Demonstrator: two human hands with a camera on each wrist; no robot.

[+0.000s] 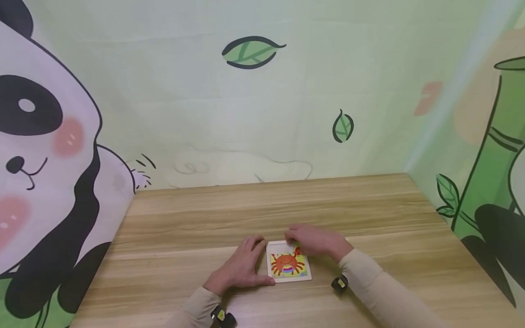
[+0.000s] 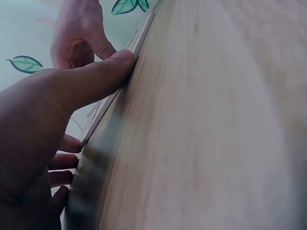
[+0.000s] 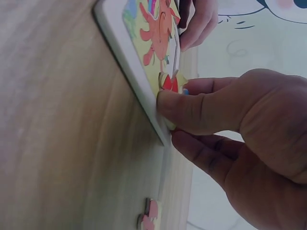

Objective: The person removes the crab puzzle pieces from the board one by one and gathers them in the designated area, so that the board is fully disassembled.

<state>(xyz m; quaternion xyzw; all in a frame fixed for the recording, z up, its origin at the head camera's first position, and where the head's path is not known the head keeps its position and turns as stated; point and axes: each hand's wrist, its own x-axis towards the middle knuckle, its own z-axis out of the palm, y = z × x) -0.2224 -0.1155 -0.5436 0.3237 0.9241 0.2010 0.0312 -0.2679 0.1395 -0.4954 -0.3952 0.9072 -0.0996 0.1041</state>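
A square jigsaw puzzle board (image 1: 293, 280) with a pale rim lies on the table, showing an orange crab picture (image 1: 287, 263). My left hand (image 1: 239, 268) holds the board at its left side, thumb on the near edge and fingers bent at the far left corner. With thumb and fingers, my right hand (image 1: 317, 240) pinches a puzzle piece (image 3: 173, 85) bearing a red claw. That piece is tilted over the board's far right corner, partly covered by the thumb. A bare pale recess (image 1: 285, 249) shows along the board's far side.
Another puzzle piece (image 3: 149, 215), pinkish red, lies on the wooden table (image 1: 197, 214) beyond the board in the right wrist view. Behind the table hangs a printed backdrop (image 1: 184, 91) with pandas, leaves and bamboo. A small black device (image 1: 339, 284) is at the right wrist.
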